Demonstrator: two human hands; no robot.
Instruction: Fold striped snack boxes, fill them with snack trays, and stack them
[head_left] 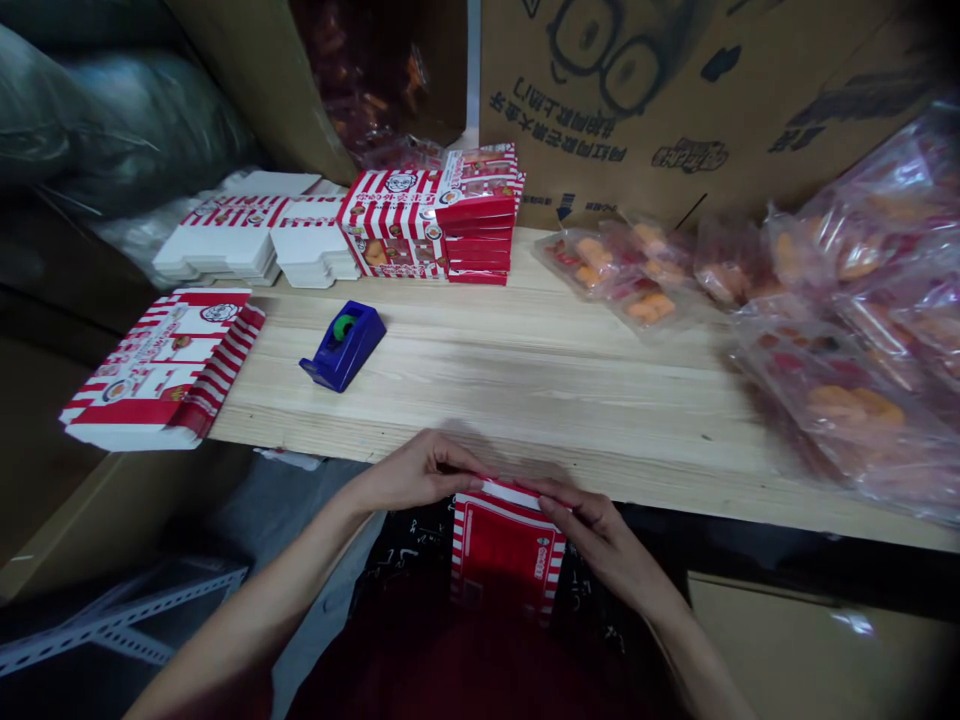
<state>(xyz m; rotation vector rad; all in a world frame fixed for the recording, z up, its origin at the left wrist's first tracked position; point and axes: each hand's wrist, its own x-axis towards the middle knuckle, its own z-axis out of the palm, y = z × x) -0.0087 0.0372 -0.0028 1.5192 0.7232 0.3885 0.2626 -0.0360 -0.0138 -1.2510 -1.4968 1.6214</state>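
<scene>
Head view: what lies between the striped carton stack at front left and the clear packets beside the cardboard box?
The blue tape dispenser, then a stretch of pale wooden tabletop; the head view shows both.

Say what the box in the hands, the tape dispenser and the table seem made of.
Box: probably thin card with a smooth printed face, judging by its flat panels and folded edge.
Tape dispenser: likely hard plastic, smooth with a slight sheen, given its moulded-looking blue body.
Table: wood or wood-look laminate, pale and fairly matte; grain lines show, but cannot settle which.
</scene>
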